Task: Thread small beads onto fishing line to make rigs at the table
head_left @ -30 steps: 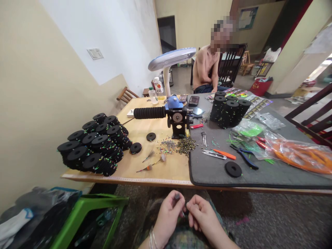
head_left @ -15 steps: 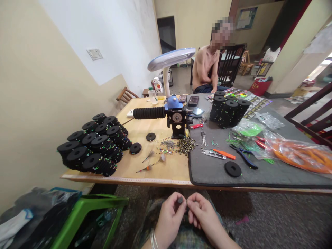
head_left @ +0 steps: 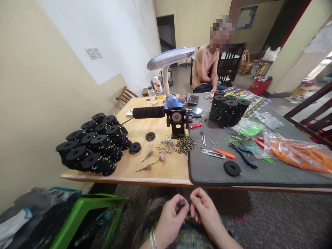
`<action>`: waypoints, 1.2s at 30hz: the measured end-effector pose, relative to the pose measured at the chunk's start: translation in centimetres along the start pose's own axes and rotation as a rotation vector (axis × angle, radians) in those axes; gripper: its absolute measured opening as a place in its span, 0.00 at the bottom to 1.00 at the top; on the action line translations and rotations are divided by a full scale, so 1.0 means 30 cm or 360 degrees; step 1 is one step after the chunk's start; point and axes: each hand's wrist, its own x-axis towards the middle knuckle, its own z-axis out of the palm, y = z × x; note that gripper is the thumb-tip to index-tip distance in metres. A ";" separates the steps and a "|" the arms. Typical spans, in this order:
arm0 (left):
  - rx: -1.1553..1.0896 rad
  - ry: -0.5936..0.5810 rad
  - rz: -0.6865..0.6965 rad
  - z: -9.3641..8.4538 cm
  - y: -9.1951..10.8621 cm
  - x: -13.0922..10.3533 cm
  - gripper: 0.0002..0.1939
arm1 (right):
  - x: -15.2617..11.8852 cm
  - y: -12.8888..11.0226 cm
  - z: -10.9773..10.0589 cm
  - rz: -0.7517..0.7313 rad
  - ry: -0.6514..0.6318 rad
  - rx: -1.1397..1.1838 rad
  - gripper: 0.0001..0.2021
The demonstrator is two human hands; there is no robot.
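Note:
Over my lap, just below the table's front edge, my left hand (head_left: pixel 173 218) is closed, with a small dark grey piece (head_left: pixel 182 202) between thumb and fingers. Its exact kind is too small to tell. Close on the right, my right hand (head_left: pixel 204 212) is pinched, thumb against forefinger, and whatever it grips is too fine to make out. On the table above my hands lie a black foam ring (head_left: pixel 232 168), snips (head_left: pixel 213 154) with an orange-handled tool (head_left: pixel 224 153) beside them, and thin pieces with feathery ends (head_left: pixel 147 167).
Stacks of black foam spools (head_left: pixel 90 141) fill the table's left; more spools (head_left: pixel 229 109) stand at the right. A lamp (head_left: pixel 171 58) rises behind a black crank device (head_left: pixel 177 119). Small beads (head_left: pixel 185 146), pliers (head_left: pixel 243 155) and bagged orange strands (head_left: pixel 295 152) lie about. A person (head_left: pixel 207 65) sits beyond.
My right hand has lifted slightly and its fingertips have parted a little from my left hand's. The left hand has shifted slightly right and still holds the dark grey piece.

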 end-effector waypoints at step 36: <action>0.0401 0.0503 0.0351 -0.068 0.026 0.022 0.15 | -0.027 -0.018 -0.018 -0.0479 -0.0055 -0.0896 0.06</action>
